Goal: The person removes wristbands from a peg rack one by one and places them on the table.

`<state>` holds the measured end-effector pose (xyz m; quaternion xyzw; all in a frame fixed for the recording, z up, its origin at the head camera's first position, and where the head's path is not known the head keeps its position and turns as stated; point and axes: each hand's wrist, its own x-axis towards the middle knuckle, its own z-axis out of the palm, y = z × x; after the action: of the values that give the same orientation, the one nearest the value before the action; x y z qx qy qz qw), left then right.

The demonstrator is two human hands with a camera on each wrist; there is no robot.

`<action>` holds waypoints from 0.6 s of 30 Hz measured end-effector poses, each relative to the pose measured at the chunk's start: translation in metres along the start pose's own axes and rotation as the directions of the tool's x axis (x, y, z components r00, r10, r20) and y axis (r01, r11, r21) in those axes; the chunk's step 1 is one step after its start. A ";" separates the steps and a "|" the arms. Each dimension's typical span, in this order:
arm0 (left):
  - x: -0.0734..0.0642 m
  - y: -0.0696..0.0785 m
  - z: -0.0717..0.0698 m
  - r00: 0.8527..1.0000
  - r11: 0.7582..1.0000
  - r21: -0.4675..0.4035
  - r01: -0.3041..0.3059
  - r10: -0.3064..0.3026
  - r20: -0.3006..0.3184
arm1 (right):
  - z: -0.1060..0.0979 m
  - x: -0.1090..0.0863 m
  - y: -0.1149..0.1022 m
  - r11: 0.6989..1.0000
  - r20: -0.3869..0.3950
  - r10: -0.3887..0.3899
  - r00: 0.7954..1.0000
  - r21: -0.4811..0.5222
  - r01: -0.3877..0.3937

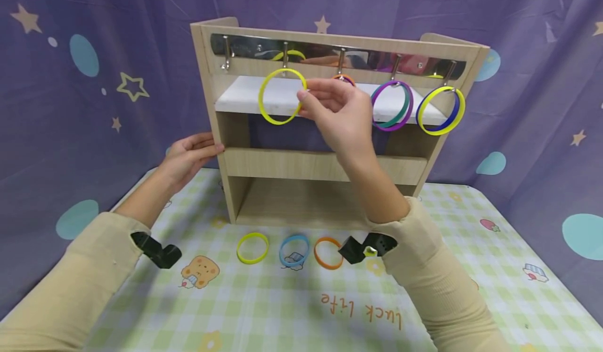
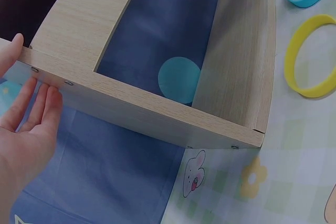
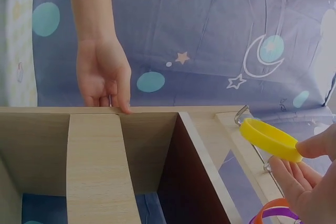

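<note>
The shelf unit (image 1: 325, 165) stands on the far part of the worktop (image 1: 264, 315), with a curtain (image 1: 292, 1) behind it; a hook rail (image 1: 320, 48) runs left to right across its upper front; bands hang from the third hook (image 1: 341, 61), the fourth hook (image 1: 397, 68) and the fifth hook (image 1: 449, 74), counted from the left; the right hand (image 1: 341, 109) holds a raised band (image 1: 261, 97) before the second hook (image 1: 285, 54); the left hand (image 1: 188, 156) is at the unit's left side; on the worktop, nearer than the unit, lie a left band (image 1: 252, 262), a middle band (image 1: 281, 251) and a right band (image 1: 328, 267), side by side.
</note>
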<state>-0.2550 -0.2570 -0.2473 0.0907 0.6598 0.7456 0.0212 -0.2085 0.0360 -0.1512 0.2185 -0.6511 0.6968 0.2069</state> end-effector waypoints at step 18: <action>0.001 0.001 0.000 1.000 1.000 0.012 0.004 -0.004 -0.007 | -0.019 -0.018 0.024 0.983 0.100 0.171 0.980 -0.082 -0.164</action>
<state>-0.2561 -0.2567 -0.2462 0.0871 0.6644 0.7420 0.0200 -0.2081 0.0536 -0.1828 0.1922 -0.7025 0.6747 0.1202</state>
